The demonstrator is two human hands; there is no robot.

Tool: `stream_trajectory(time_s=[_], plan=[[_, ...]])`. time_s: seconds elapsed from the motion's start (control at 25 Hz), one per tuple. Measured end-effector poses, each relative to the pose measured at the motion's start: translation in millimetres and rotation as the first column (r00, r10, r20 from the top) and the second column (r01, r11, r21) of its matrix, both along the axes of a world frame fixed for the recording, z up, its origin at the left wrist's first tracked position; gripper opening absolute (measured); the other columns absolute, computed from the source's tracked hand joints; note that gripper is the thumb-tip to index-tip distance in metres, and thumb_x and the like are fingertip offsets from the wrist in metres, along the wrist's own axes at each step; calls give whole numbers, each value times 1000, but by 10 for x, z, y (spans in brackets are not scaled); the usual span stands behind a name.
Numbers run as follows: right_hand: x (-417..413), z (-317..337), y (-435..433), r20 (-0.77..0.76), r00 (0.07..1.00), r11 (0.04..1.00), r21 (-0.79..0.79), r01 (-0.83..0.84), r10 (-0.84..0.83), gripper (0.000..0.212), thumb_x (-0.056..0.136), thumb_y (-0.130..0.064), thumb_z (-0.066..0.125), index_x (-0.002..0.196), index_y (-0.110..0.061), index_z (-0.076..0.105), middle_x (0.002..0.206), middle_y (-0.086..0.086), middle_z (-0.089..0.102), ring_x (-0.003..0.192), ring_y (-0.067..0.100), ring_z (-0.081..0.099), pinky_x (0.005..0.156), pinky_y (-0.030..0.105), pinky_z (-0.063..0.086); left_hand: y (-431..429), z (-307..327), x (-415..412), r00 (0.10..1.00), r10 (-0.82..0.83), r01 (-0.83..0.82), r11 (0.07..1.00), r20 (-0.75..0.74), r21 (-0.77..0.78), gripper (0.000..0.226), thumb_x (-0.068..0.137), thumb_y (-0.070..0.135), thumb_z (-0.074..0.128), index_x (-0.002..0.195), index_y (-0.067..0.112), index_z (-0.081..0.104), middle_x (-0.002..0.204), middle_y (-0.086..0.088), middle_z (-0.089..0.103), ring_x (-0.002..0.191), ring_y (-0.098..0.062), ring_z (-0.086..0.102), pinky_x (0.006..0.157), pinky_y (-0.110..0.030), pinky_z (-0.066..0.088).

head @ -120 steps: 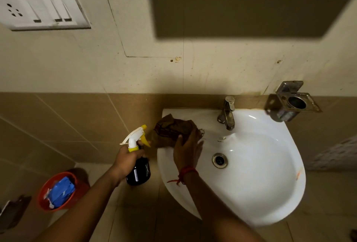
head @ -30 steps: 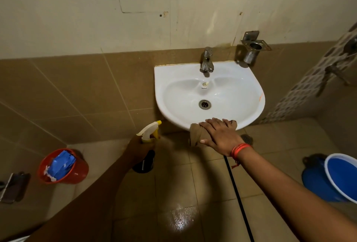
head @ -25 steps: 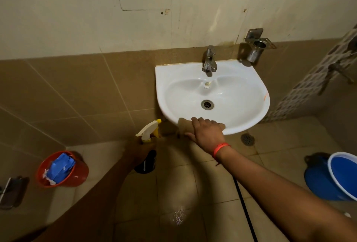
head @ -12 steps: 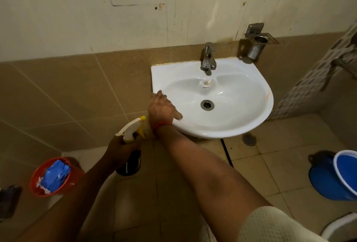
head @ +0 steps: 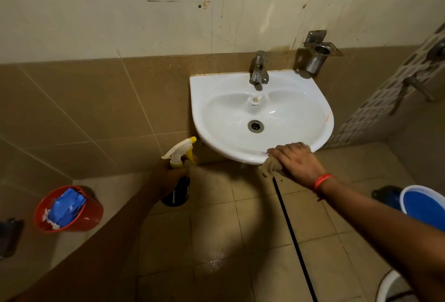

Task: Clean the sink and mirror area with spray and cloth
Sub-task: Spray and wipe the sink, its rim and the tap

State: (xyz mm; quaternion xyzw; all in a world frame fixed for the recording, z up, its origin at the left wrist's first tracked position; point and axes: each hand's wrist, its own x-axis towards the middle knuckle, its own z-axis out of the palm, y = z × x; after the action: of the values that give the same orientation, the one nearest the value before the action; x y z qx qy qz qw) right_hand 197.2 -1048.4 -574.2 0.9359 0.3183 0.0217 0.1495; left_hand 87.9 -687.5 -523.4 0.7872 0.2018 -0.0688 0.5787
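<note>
A white wall-hung sink (head: 216,89) with a chrome tap (head: 259,68) and a round drain (head: 255,125) sits against brown tiles. My right hand (head: 297,163) presses a brown cloth (head: 268,168) against the sink's front rim, fingers spread over it. Left of the sink and lower, my left hand (head: 166,178) grips a black spray bottle (head: 177,193) with a white and yellow trigger head. The mirror itself is out of view; only its shadow shows on the wall at the top.
A steel cup holder (head: 316,54) is fixed to the wall right of the tap. A red bucket (head: 90,215) with blue material stands on the floor at left. A blue bucket (head: 426,205) stands at right. Wet patch on the floor tiles below.
My right hand with the cloth has slid from the sink's left rim back along the front edge to the front right. The spray bottle stays held in my left hand.
</note>
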Motion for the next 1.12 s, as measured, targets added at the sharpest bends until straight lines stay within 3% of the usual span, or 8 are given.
stream_trajectory(time_s=[0.28, 0.4, 0.52, 0.68, 0.76, 0.88, 0.96, 1.12], plan=[[146, 408, 1174, -561, 774, 881, 155, 446, -293, 68, 92, -70, 16, 105, -20, 60, 108, 8, 67, 96, 30, 61, 80, 37, 42, -43, 13, 53, 998, -65, 66, 997, 14, -35, 28, 88, -6, 67, 85, 23, 69, 81, -2, 69, 76, -19, 63, 72, -34, 54], [321, 397, 2180, -697, 666, 778, 252, 576, -267, 70, 93, -64, 13, 128, -21, 56, 134, 15, 60, 118, 37, 57, 96, 45, 42, 81, -23, 102, 1000, -22, 22, 999, -9, -49, 11, 89, 1, 69, 100, 3, 69, 89, -14, 69, 79, -27, 65, 76, -43, 56], [851, 53, 2547, -591, 751, 791, 290, 539, -295, 73, 89, -66, 20, 138, -22, 52, 147, 18, 46, 129, 42, 49, 108, 55, 38, 166, -49, 89, 998, 47, -48, 998, -35, -28, 11, 90, 0, 66, 84, 8, 64, 78, -10, 63, 72, -27, 60, 63, -28, 47], [317, 937, 2037, -827, 517, 673, 255, 695, -220, 50, 109, -29, 23, 150, -3, 34, 154, 21, 35, 142, 38, 36, 94, 24, 32, 139, -81, 71, 996, 43, -44, 999, -73, -12, 13, 89, -4, 66, 83, 7, 64, 77, -11, 62, 73, -30, 61, 68, -30, 50], [40, 1405, 1359, -737, 605, 787, 165, 595, -303, 43, 108, -11, 24, 146, 8, 29, 154, 24, 33, 142, 36, 34, 92, 24, 33, 62, -75, 69, 997, 9, -11, 1000, -82, -18, 18, 89, -6, 65, 81, 10, 64, 76, -12, 63, 73, -32, 62, 72, -36, 52], [511, 892, 236, -556, 552, 760, -259, 596, -621, 64, 95, -59, 24, 137, -21, 52, 136, 10, 61, 123, 30, 55, 115, 51, 24, -138, -19, 78, 996, -63, 63, 998, -59, -7, 29, 90, -8, 63, 74, 16, 61, 73, -5, 61, 67, -19, 58, 61, -29, 46], [733, 433, -118, -442, 585, 714, -219, 665, -680, 61, 91, -57, 32, 136, -22, 51, 142, 10, 55, 130, 32, 50, 116, 57, 25, -269, 77, 126, 994, -106, 106, 994, -34, 0, 32, 90, -9, 63, 73, 17, 60, 72, -1, 60, 67, -17, 57, 55, -20, 44], [332, -14, 42, -589, 368, -64, 584, 809, -720, 75, 97, -39, 44, 151, 7, 20, 159, 26, 22, 150, 37, 18, 123, 33, 14, -328, 216, 264, 982, -186, 186, 982, -15, 44, 36, 85, -12, 66, 71, 21, 62, 66, 8, 63, 67, -9, 56, 52, -15, 44]])
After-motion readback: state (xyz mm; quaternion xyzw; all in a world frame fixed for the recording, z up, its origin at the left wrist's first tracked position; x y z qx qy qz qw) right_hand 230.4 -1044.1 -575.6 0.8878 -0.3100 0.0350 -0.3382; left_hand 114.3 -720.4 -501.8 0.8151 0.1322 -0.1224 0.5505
